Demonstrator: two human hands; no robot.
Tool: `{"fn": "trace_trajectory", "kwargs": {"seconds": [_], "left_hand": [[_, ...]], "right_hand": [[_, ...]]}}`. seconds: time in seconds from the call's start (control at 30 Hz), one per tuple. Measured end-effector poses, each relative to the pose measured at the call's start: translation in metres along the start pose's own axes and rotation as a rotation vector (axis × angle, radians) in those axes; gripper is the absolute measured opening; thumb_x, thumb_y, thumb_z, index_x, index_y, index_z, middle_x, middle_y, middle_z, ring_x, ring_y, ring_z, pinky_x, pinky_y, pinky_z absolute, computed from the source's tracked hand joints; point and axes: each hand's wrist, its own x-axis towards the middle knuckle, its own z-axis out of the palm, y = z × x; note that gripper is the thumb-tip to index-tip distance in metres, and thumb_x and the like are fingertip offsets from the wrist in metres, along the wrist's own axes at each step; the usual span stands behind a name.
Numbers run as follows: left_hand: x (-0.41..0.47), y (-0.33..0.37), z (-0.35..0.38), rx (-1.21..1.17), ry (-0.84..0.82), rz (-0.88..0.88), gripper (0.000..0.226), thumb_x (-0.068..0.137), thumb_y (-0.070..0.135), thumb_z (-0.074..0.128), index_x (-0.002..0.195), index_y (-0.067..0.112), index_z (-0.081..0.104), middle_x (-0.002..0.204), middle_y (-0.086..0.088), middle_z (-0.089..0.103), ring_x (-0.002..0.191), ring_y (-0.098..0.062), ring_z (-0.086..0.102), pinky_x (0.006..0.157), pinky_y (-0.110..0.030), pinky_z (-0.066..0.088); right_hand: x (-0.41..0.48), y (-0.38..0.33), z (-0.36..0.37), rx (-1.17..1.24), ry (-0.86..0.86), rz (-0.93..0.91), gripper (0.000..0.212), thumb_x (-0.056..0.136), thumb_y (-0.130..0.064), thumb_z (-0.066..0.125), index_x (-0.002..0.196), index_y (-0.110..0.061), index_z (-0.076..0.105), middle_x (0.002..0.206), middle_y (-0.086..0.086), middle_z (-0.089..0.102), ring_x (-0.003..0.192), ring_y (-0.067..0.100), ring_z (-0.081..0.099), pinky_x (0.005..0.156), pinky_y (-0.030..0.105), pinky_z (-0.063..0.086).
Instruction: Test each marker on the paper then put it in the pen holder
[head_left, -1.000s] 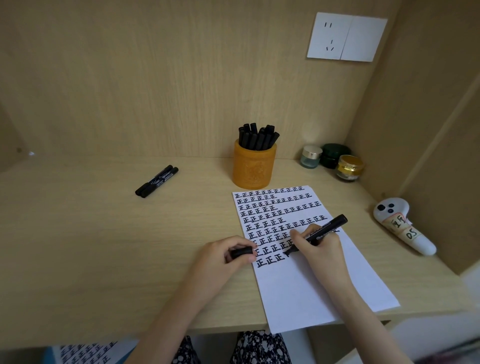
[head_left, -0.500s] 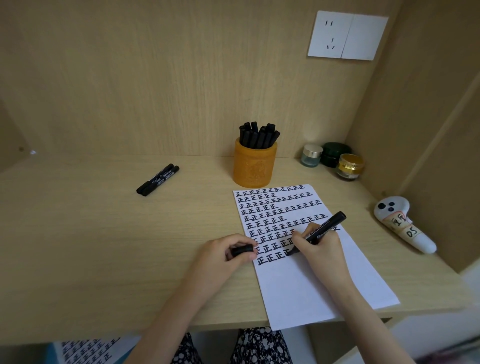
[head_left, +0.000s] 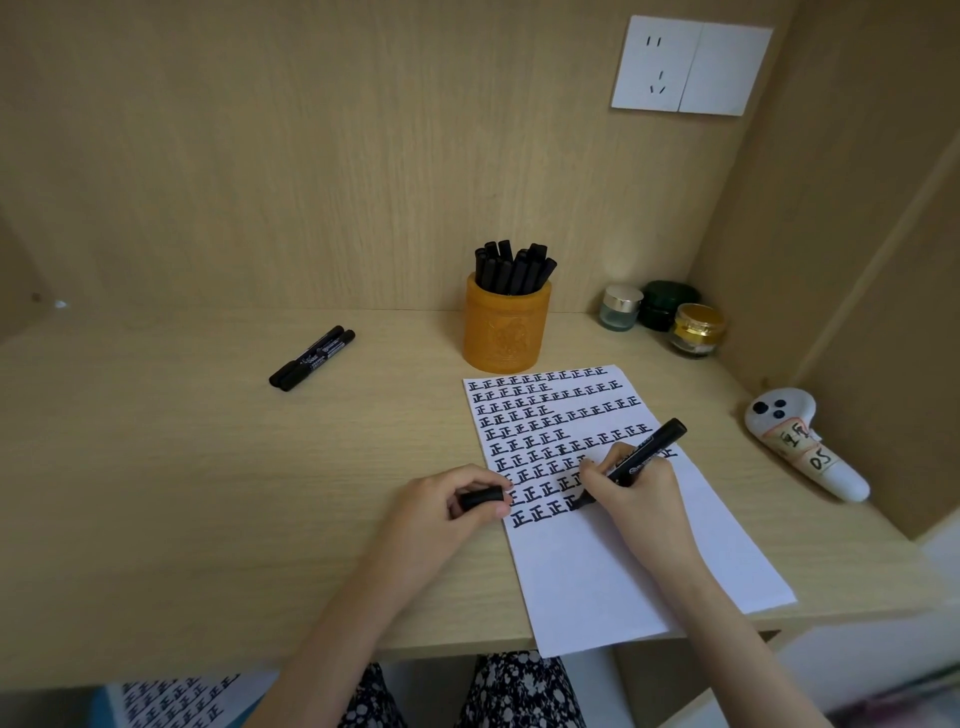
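A white sheet of paper (head_left: 613, 566) lies on the desk, its upper half filled with rows of black marks. My right hand (head_left: 641, 493) grips an uncapped black marker (head_left: 649, 451) with its tip down on the paper at the lowest row. My left hand (head_left: 441, 512) rests at the paper's left edge and pinches the marker's black cap (head_left: 482, 499). Behind the paper stands an orange pen holder (head_left: 505, 332) with several black markers in it. Two more black markers (head_left: 312, 358) lie side by side on the desk at the left.
Three small jars (head_left: 662, 317) stand in the back right corner. A white controller with labels (head_left: 802, 447) lies at the right by the side wall. A wall socket (head_left: 691, 65) is above. Below the desk edge, another marked sheet (head_left: 176, 701) shows.
My right hand has shifted the marker tip slightly along the lowest row of marks. My left hand keeps hold of the cap in the same spot.
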Motion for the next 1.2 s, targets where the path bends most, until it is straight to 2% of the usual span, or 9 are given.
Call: {"fn": "trace_trajectory", "kwargs": {"seconds": [0.17,0.27,0.4,0.5,0.67,0.8,0.93,1.07,1.2], "left_hand": [[-0.001,0.001,0.0,0.013,-0.001,0.004,0.019,0.081,0.036,0.068,0.099,0.042,0.067,0.09,0.02,0.069,0.08,-0.017,0.059,0.069,-0.026,0.047],[-0.001,0.0,0.0,0.022,-0.004,-0.001,0.02,0.081,0.036,0.067,0.1,0.041,0.066,0.09,0.019,0.069,0.081,-0.017,0.06,0.071,-0.03,0.049],[-0.001,0.001,0.0,0.022,-0.005,0.002,0.02,0.081,0.035,0.067,0.1,0.041,0.066,0.091,0.019,0.069,0.082,-0.018,0.06,0.074,-0.033,0.05],[0.0,0.002,0.0,0.02,-0.004,0.001,0.02,0.081,0.035,0.068,0.099,0.042,0.066,0.09,0.019,0.069,0.082,-0.018,0.06,0.073,-0.033,0.05],[0.0,0.0,0.0,0.009,0.002,0.006,0.02,0.08,0.038,0.068,0.099,0.041,0.067,0.091,0.02,0.07,0.082,-0.017,0.061,0.075,-0.036,0.05],[0.0,0.0,0.0,0.008,0.005,0.006,0.02,0.079,0.039,0.068,0.099,0.042,0.067,0.09,0.018,0.07,0.081,-0.018,0.06,0.075,-0.037,0.05],[-0.001,0.001,-0.001,0.013,0.007,0.011,0.021,0.08,0.037,0.068,0.1,0.042,0.067,0.092,0.021,0.069,0.082,-0.015,0.062,0.077,-0.034,0.051],[-0.001,0.004,-0.002,-0.043,0.02,0.033,0.019,0.08,0.037,0.067,0.098,0.041,0.068,0.094,0.022,0.069,0.084,-0.01,0.063,0.077,-0.028,0.051],[-0.001,0.009,-0.005,-0.171,0.031,0.038,0.023,0.081,0.026,0.068,0.101,0.037,0.068,0.096,0.018,0.072,0.086,0.0,0.066,0.08,-0.018,0.052]], "right_hand": [[-0.001,-0.002,0.001,-0.007,0.016,-0.017,0.034,0.085,-0.006,0.064,0.059,-0.004,0.042,0.041,-0.012,0.031,0.044,0.006,0.028,0.044,0.014,0.025],[0.0,0.0,0.001,0.004,0.04,-0.029,0.038,0.085,-0.003,0.063,0.057,-0.009,0.039,0.041,-0.012,0.033,0.044,0.006,0.03,0.045,0.014,0.027],[0.001,0.001,0.0,-0.002,0.057,-0.044,0.036,0.085,-0.001,0.063,0.057,-0.005,0.04,0.041,-0.011,0.035,0.044,0.006,0.031,0.046,0.015,0.028],[0.001,0.001,-0.001,0.003,0.056,-0.04,0.039,0.084,0.002,0.061,0.054,-0.009,0.039,0.039,-0.013,0.042,0.043,0.004,0.036,0.046,0.013,0.029],[0.0,-0.001,-0.001,-0.001,0.068,-0.039,0.043,0.084,0.004,0.058,0.052,-0.011,0.035,0.035,-0.014,0.039,0.04,0.004,0.034,0.044,0.014,0.027],[0.0,-0.001,-0.002,0.016,0.073,-0.021,0.037,0.085,0.002,0.059,0.056,-0.007,0.038,0.037,-0.014,0.038,0.042,0.004,0.037,0.045,0.012,0.028],[0.0,-0.001,-0.005,0.166,0.107,0.04,0.035,0.088,-0.01,0.066,0.059,-0.01,0.047,0.039,-0.015,0.042,0.043,0.001,0.041,0.049,0.013,0.03],[0.0,-0.003,-0.009,0.268,0.116,0.064,0.029,0.082,-0.029,0.074,0.063,-0.014,0.056,0.045,-0.013,0.043,0.046,0.003,0.039,0.056,0.021,0.031],[0.001,-0.011,-0.012,0.357,0.074,0.09,0.033,0.081,-0.041,0.07,0.066,-0.014,0.06,0.054,0.002,0.042,0.052,0.012,0.039,0.057,0.026,0.031]]}}
